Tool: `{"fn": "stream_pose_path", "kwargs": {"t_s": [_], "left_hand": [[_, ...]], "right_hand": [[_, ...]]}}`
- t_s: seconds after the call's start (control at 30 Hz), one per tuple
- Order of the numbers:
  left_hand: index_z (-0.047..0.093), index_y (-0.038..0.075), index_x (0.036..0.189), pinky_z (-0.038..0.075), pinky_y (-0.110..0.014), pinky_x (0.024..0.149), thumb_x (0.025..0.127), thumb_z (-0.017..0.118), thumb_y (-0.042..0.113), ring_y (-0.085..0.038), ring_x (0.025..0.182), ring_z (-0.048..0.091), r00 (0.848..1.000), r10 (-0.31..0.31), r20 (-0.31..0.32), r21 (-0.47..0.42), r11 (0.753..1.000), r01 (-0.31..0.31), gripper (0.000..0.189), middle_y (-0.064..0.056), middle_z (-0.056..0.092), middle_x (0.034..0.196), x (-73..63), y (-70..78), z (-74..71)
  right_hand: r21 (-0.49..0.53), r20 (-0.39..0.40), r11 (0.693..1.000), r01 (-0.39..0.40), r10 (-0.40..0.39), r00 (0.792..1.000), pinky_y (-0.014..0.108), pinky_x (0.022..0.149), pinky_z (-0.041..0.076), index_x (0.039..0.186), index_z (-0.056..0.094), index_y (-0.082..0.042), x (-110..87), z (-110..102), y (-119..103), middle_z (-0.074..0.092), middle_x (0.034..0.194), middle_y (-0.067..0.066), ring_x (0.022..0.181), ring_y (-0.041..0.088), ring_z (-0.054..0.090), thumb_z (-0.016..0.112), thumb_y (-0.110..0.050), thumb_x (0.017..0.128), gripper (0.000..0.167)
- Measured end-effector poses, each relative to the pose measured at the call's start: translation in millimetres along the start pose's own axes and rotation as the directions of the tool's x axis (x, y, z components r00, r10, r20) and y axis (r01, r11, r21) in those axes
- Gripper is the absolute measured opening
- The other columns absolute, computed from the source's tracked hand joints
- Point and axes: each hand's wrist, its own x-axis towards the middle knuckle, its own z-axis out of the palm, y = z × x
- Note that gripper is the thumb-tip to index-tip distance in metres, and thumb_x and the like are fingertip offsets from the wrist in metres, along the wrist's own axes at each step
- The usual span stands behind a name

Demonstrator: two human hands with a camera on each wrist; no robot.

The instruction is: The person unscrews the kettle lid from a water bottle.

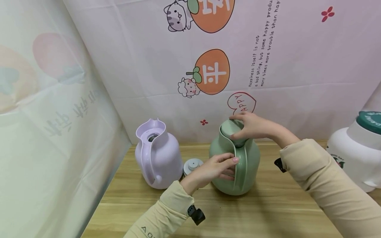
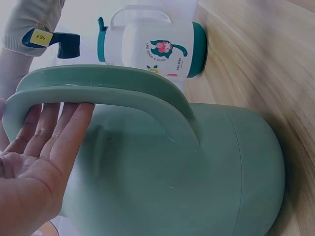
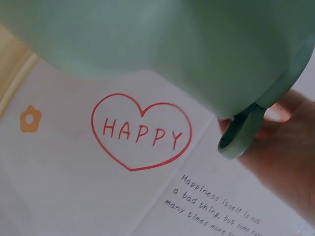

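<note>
A green thermos jug point(image 1: 221, 180) stands upright on the wooden table, its body filling much of the left wrist view. My left hand point(image 1: 209, 170) holds the handle point(image 2: 123, 96), fingers passed through the loop and thumb along its outer side; the fingertips are hidden behind it. My right hand point(image 1: 253, 125) grips the green lid point(image 1: 230, 127) in the jug's mouth, thumb on the near side and fingers on the far side. In the right wrist view, jug and lid partly cover that hand point(image 3: 280, 142).
A lilac jug point(image 1: 171, 155) with its mouth uncovered stands at the left. Between the jugs lies a pale grey stopper point(image 1: 191, 165). A white jug with a dark green lid point(image 1: 354, 145) stands at the right. A printed cloth point(image 1: 148, 76) hangs close behind.
</note>
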Motion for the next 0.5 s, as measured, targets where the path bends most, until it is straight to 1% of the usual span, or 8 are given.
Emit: {"fn": "stream_pose_path", "kwargs": {"t_s": [0.17, 0.23, 0.27, 0.33, 0.4, 0.5], "left_hand": [[0.054, 0.002, 0.120, 0.055, -0.036, 0.091, 0.102, 0.044, 0.030, -0.021, 0.106, 0.064, 1.000, 0.008, 0.004, 0.000, 1.000, -0.008, 0.035, -0.012, 0.062, 0.111, 0.8, 0.3, 0.9], [0.054, 0.002, 0.120, 0.055, -0.036, 0.091, 0.102, 0.044, 0.030, -0.022, 0.106, 0.064, 1.000, 0.009, 0.002, -0.003, 1.000, -0.009, 0.035, -0.012, 0.062, 0.111, 1.1, 0.4, 1.1], [0.053, 0.002, 0.120, 0.055, -0.036, 0.091, 0.102, 0.044, 0.030, -0.023, 0.106, 0.064, 1.000, 0.011, 0.001, -0.004, 1.000, -0.011, 0.035, -0.012, 0.062, 0.111, 1.0, 0.5, 1.2], [0.053, 0.002, 0.121, 0.055, -0.036, 0.091, 0.102, 0.044, 0.030, -0.022, 0.107, 0.064, 1.000, 0.007, 0.001, -0.002, 1.000, -0.007, 0.035, -0.012, 0.062, 0.112, 0.9, 0.7, 1.1], [0.053, 0.002, 0.122, 0.055, -0.036, 0.091, 0.102, 0.044, 0.030, -0.022, 0.107, 0.064, 1.000, 0.004, -0.002, -0.001, 1.000, -0.004, 0.035, -0.014, 0.062, 0.114, 0.4, 1.0, 1.2], [0.054, 0.003, 0.123, 0.055, -0.036, 0.092, 0.102, 0.044, 0.030, -0.022, 0.107, 0.064, 1.000, 0.000, -0.005, 0.004, 1.000, 0.000, 0.036, -0.015, 0.061, 0.116, -0.5, 1.3, 1.3]], "right_hand": [[0.041, 0.051, 0.999, 0.035, -0.038, 0.998, 0.049, 0.091, 0.045, 0.144, 0.041, -0.009, -1.5, -3, 6, 0.035, 0.143, 0.025, 0.116, 0.036, 0.046, 0.071, -0.032, 0.077, 0.077], [0.052, 0.066, 0.998, 0.036, -0.040, 0.997, 0.049, 0.092, 0.044, 0.145, 0.040, -0.012, -2.4, -4, 7, 0.034, 0.144, 0.023, 0.117, 0.035, 0.045, 0.070, -0.031, 0.077, 0.077], [0.062, 0.068, 0.997, 0.035, -0.039, 0.997, 0.051, 0.093, 0.043, 0.146, 0.039, -0.012, -2.9, -4, 8, 0.032, 0.146, 0.023, 0.120, 0.036, 0.043, 0.069, -0.031, 0.078, 0.076], [0.070, 0.046, 0.997, 0.017, -0.021, 0.999, 0.057, 0.098, 0.041, 0.146, 0.038, -0.010, -4.8, -3, 6, 0.030, 0.148, 0.024, 0.127, 0.040, 0.040, 0.067, -0.033, 0.082, 0.074], [0.067, 0.001, 0.997, -0.027, 0.027, 1.000, 0.064, 0.100, 0.037, 0.145, 0.038, -0.007, -7.4, -2, 3, 0.027, 0.149, 0.028, 0.131, 0.047, 0.034, 0.065, -0.038, 0.084, 0.073], [0.051, -0.085, 0.993, -0.106, 0.110, 0.990, 0.070, 0.100, 0.033, 0.142, 0.040, -0.004, -12.2, 2, -4, 0.028, 0.146, 0.034, 0.131, 0.056, 0.028, 0.063, -0.047, 0.086, 0.074]]}}
